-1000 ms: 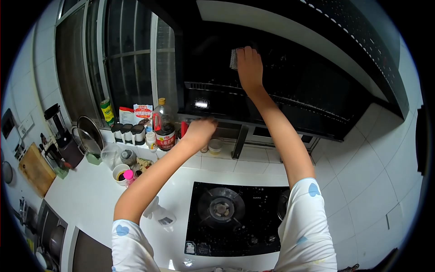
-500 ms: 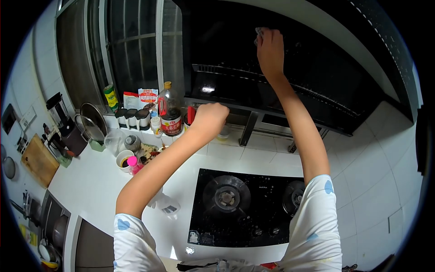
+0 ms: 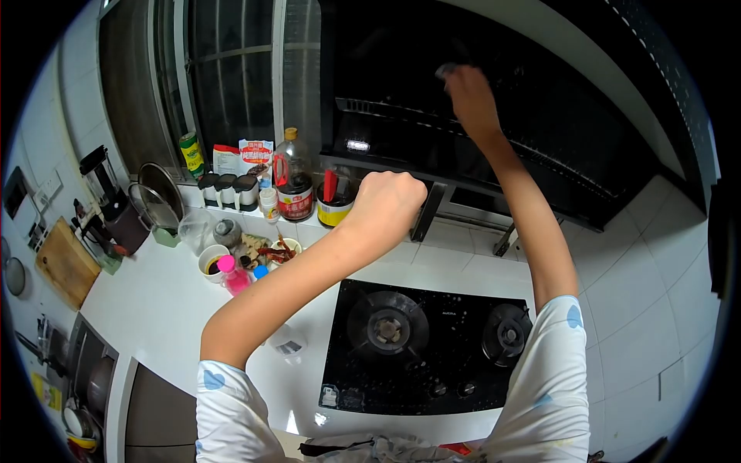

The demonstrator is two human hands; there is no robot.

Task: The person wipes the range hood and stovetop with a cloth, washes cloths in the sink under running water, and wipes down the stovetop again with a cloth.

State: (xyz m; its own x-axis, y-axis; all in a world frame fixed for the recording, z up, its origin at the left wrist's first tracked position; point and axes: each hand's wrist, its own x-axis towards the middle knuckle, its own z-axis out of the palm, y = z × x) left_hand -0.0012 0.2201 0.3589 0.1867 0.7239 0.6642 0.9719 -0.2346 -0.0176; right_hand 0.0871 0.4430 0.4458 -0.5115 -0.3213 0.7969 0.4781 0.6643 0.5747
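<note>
White short sleeves with blue heart prints cover both upper arms at the near edge. Beyond them, a black glass cooktop with two burners is set in the white countertop; light specks mark its surface. A clear bottle stands left of the cooktop, partly hidden by the left forearm. Farther along stand a pink-capped bottle, a white bowl of dark liquid and a small dish of dried red chillies.

The left hand is closed in a fist, raised near the lower edge of the black range hood; whether it encloses anything cannot be told. Behind the left forearm, a ledge carries a red-labelled sauce bottle and three black-lidded seasoning jars.

The right hand, blurred, is raised at the hood's dark front panel. Its fingers grip a small grey cloth, located at the fingertips; exact contact with the panel cannot be determined.
</note>
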